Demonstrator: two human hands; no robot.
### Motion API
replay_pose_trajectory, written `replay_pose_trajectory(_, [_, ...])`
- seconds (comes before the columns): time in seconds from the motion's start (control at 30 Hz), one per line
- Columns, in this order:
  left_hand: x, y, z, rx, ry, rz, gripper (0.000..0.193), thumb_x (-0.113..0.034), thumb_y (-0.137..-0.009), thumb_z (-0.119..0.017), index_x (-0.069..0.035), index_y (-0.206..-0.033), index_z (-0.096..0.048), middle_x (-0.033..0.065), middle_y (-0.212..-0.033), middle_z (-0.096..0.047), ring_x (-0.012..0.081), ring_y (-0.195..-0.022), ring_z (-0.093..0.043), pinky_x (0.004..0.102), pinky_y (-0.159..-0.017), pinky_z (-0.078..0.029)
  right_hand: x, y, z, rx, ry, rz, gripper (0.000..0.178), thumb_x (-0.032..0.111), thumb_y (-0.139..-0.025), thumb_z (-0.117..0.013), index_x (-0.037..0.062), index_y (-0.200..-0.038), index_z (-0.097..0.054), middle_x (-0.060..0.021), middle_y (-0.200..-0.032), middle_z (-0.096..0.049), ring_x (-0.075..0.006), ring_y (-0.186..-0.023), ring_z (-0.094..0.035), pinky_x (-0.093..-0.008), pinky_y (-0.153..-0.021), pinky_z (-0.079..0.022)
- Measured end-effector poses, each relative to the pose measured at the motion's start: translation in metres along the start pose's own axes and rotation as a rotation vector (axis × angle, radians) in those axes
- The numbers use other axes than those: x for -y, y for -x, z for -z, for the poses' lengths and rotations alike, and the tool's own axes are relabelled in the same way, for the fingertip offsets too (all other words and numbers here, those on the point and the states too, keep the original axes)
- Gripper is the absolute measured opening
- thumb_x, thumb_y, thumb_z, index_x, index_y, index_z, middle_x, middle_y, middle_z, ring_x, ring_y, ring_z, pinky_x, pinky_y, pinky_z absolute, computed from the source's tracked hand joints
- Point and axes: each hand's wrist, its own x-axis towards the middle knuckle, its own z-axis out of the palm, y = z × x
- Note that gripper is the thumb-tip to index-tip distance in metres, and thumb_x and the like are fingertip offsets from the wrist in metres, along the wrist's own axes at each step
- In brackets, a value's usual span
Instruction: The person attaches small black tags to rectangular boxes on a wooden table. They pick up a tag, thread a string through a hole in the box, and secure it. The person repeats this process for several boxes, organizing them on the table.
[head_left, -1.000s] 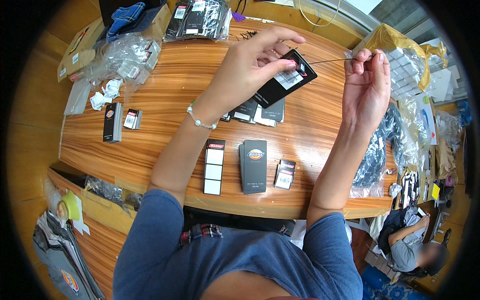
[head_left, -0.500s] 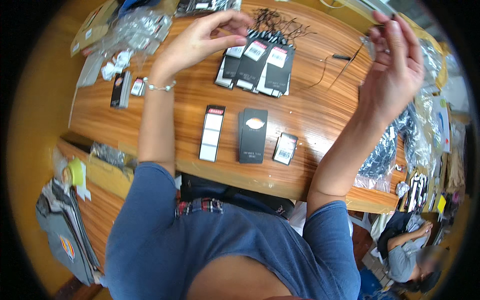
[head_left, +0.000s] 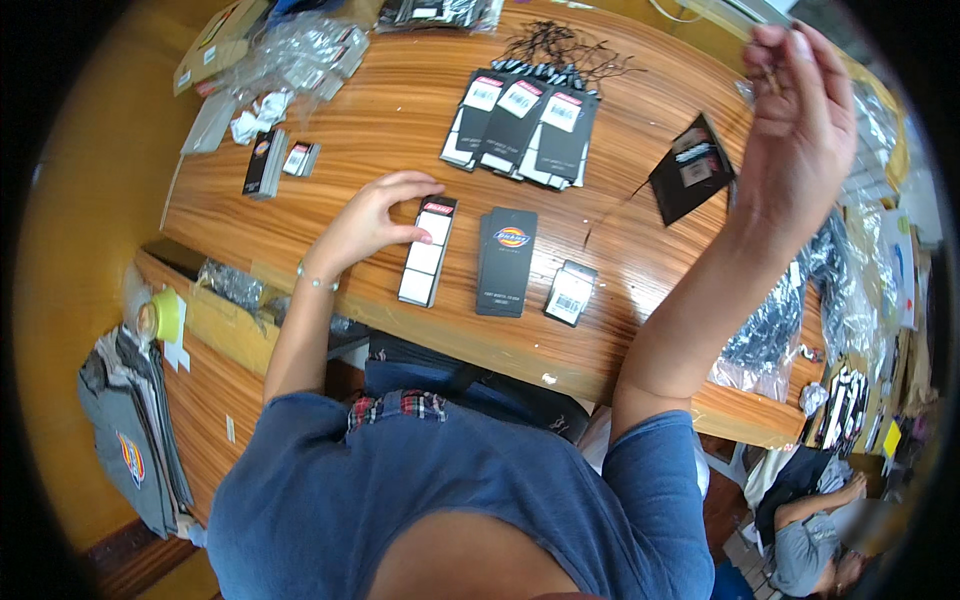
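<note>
My left hand [head_left: 372, 216] is down on the wooden table [head_left: 330, 215]. Its fingers and thumb pinch the top end of a long black-and-white tag stack [head_left: 425, 262]. My right hand [head_left: 792, 112] is raised over the table's far right and pinches a thin black string. A black hang tag [head_left: 690, 180] dangles from that string, and the loose string end [head_left: 610, 212] trails toward the table. Beside the long stack lie a black tag stack [head_left: 507, 262] and a small barcode tag [head_left: 571, 292].
Fanned black tags [head_left: 520, 125] lie further back, with a tangle of black strings [head_left: 565, 45] behind them. Plastic bags [head_left: 300, 60] and small tag stacks [head_left: 268, 160] sit at the far left. Bagged black items [head_left: 770, 330] crowd the right edge. Another person [head_left: 810, 540] sits at lower right.
My left hand came down from the fanned tags to the long tag stack near the front edge. My right hand stayed raised, and the strung black tag now hangs beneath it.
</note>
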Motion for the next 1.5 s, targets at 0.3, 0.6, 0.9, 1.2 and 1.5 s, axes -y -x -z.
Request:
replay_pose_trajectory(0.3, [-0.007, 0.013, -0.008, -0.139, 0.185, 0.169, 0.031, -0.011, -0.068, -0.071, -0.001, -0.089, -0.051, 0.0067, -0.091, -0.057, 0.0176, -0.084, -0.055, 0.0286, -0.076, -0.043, 0.017, 0.007, -0.031, 0.070, -0.112, -0.120, 0.011, 0.004, -0.084, -0.051, 0.0006, -0.095, -0.050, -0.0074, -0.075, -0.058, -0.0106, -0.068, -0.054, -0.0200, -0.063, -0.043])
replay_pose_trajectory(0.6, [-0.098, -0.098, 0.064, -0.522, 0.616, -0.303, 0.025, -0.007, -0.082, -0.059, 0.001, -0.105, -0.055, 0.0056, -0.089, -0.062, 0.0074, -0.078, -0.057, 0.0189, -0.068, -0.047, -0.004, 0.008, -0.028, 0.126, 0.078, -0.142, 0.018, 0.003, -0.080, -0.057, -0.0032, -0.097, -0.052, -0.0094, -0.077, -0.063, -0.0112, -0.071, -0.058, -0.0213, -0.066, -0.046])
replay_pose_trajectory(0.9, [-0.110, -0.136, 0.035, -0.516, 0.599, -0.379, 0.020, -0.001, -0.080, -0.059, 0.003, -0.099, -0.057, 0.0070, -0.090, -0.062, 0.0102, -0.082, -0.060, 0.0199, -0.072, -0.049, -0.042, 0.027, -0.062, 0.162, 0.382, -0.090, 0.014, -0.002, -0.080, -0.054, -0.0007, -0.092, -0.047, -0.0005, -0.070, -0.054, -0.0021, -0.060, -0.047, -0.0147, -0.050, -0.036])
replay_pose_trajectory(1.2, [-0.097, -0.134, 0.039, -0.613, 0.324, -0.483, 0.019, -0.001, -0.080, -0.056, 0.000, -0.100, -0.057, 0.0074, -0.092, -0.063, 0.0120, -0.085, -0.061, 0.0218, -0.068, -0.051, -0.048, 0.033, -0.068, 0.092, 0.312, -0.117, 0.018, -0.003, -0.081, -0.054, -0.0009, -0.095, -0.044, -0.0048, -0.072, -0.058, -0.0058, -0.065, -0.052, -0.0160, -0.057, -0.040])
replay_pose_trajectory(1.5, [-0.090, -0.137, 0.040, -0.738, 0.237, -0.564, 0.015, -0.013, -0.078, -0.058, -0.007, -0.092, -0.061, 0.0085, -0.075, -0.063, 0.0193, -0.066, -0.064, 0.0279, -0.057, -0.050, -0.051, 0.032, -0.067, 0.131, 0.387, -0.102, 0.019, -0.004, -0.080, -0.054, -0.0013, -0.096, -0.044, -0.0057, -0.072, -0.058, -0.0078, -0.067, -0.055, -0.0175, -0.060, -0.043])
